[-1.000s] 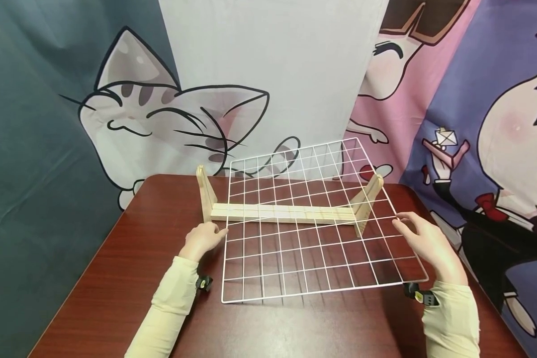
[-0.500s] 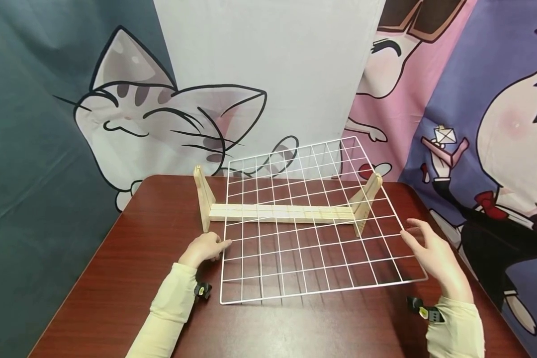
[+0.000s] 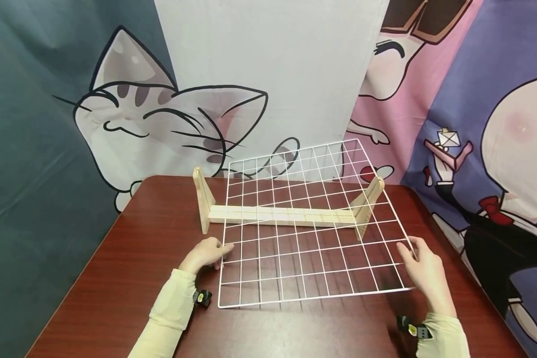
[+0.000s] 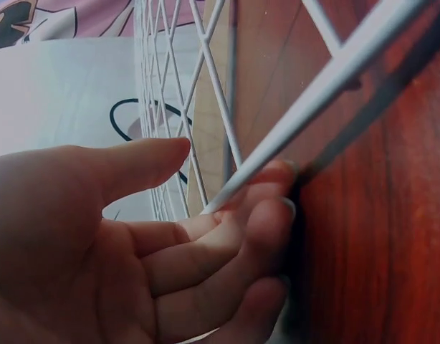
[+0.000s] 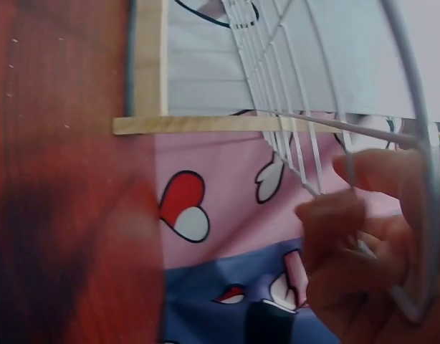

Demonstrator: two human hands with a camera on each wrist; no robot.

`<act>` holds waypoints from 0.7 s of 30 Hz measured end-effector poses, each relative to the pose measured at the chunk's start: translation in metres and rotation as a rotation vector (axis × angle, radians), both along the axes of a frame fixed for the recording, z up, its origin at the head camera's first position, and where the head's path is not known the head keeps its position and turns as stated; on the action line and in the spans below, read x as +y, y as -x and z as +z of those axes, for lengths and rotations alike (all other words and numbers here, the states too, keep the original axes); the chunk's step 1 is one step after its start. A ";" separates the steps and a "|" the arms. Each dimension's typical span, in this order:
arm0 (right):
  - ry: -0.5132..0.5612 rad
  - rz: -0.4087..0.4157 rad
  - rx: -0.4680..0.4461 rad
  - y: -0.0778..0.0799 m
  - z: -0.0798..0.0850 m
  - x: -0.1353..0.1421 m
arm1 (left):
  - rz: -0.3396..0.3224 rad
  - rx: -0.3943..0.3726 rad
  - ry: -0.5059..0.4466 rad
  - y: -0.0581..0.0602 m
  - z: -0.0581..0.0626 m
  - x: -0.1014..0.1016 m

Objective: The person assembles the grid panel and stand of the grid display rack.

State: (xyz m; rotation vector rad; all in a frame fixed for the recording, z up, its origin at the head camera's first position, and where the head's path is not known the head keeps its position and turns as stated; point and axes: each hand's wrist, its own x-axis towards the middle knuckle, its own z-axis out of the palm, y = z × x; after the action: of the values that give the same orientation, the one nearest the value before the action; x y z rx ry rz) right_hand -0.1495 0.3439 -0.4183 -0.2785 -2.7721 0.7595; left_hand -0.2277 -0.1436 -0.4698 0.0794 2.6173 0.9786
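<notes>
A white wire grid panel (image 3: 280,301) slants over a pale wooden stand (image 3: 217,214), its far side higher than its near edge. The stand has two uprights joined by a crossbar. At the panel's left edge my left hand (image 3: 205,253) holds the rim wire, fingers curled beneath it and thumb above; in the left wrist view the thumb (image 4: 145,163) is apart from the wire. My right hand (image 3: 425,271) grips the right edge near the front corner. Its fingers (image 5: 335,222) wrap the wires in the right wrist view.
Both are on a reddish-brown table (image 3: 130,278). Close behind its far edge hangs a cartoon-printed cloth (image 3: 268,59), which continues along the left and right sides.
My right hand has loosened, slid along the right edge towards me, and taken hold near the corner. My left hand has also shifted nearer along its edge. The panel has barely moved.
</notes>
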 end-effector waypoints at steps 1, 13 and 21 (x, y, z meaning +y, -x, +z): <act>0.001 -0.028 0.016 -0.001 -0.001 -0.001 | -0.009 -0.004 -0.012 -0.001 0.001 0.000; -0.004 -0.194 0.027 0.003 -0.004 -0.007 | -0.065 -0.018 -0.112 -0.004 0.004 0.001; 0.012 -0.257 0.058 0.000 -0.011 -0.010 | -0.054 0.011 -0.058 -0.006 0.002 0.000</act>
State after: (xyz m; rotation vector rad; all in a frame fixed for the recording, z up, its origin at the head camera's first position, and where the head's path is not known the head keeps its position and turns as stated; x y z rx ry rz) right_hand -0.1496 0.3335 -0.4293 -0.5916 -2.6102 0.7067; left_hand -0.2219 -0.1441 -0.4677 0.1698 2.5824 1.0383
